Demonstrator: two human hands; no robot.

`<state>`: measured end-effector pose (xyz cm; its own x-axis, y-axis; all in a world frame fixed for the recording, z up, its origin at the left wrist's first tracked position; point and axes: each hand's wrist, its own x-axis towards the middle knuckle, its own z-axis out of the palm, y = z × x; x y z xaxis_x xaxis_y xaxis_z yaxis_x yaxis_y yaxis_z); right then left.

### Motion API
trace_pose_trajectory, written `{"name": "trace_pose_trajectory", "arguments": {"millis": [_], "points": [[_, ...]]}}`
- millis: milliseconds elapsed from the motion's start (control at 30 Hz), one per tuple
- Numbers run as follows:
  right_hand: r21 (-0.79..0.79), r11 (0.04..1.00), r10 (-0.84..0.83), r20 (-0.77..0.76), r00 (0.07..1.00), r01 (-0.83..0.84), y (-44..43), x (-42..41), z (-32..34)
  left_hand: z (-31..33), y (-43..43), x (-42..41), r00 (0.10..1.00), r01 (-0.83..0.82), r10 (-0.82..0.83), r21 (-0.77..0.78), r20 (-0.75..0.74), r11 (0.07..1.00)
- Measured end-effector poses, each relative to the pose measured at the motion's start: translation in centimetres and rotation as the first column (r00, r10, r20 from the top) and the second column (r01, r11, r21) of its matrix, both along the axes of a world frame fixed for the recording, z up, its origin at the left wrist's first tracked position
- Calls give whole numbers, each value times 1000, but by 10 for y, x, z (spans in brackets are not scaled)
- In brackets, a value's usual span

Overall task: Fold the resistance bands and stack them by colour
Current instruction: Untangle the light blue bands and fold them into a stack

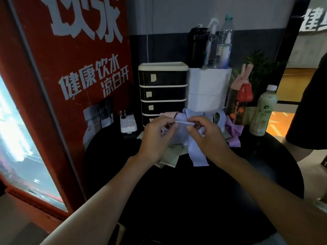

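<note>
Both my hands hold a pale blue-lilac resistance band [197,154] above a round black table [203,191]. My left hand [155,138] pinches its upper edge on the left, and my right hand [205,137] pinches the same edge on the right, so the band's rim stretches between them. The band's lower loop hangs down to the tabletop. Beneath my hands lie pale green bands [172,156]. A purple band [233,133] lies crumpled to the right. A pink band [169,114] and more pale blue bands [219,117] sit behind my hands.
A black drawer unit [162,92] and a white box [208,87] with bottles on top stand at the table's back. A pink-lidded flask [238,98] and a green drink bottle [263,112] stand at the right, a white power strip [128,123] at the left. A red cabinet [74,85] borders the left.
</note>
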<state>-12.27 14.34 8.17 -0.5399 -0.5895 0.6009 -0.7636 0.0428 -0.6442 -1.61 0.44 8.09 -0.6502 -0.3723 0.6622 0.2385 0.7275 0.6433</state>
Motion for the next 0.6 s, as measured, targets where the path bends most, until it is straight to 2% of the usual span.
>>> {"name": "trace_pose_trajectory", "arguments": {"millis": [133, 300, 500, 600], "points": [[-124, 992, 10, -25, 1000, -13, -4, -2, 21, 23, -1, -1, 996, 38, -35, 39, -81, 999], [-235, 971, 29, -30, 999, -35, -6, 7, 42, 35, 1, 2, 993, 72, -59, 135, -102, 988], [-279, 958, 96, 103, 990, -64, -6, 15, 52, 56, 8, 10, 981, 146, -111, 235, -157, 961], [-277, 958, 113, 114, 987, -77, -3, 24, 59, 69, 9, 15, 974, 178, -143, 199, -177, 964]]}}
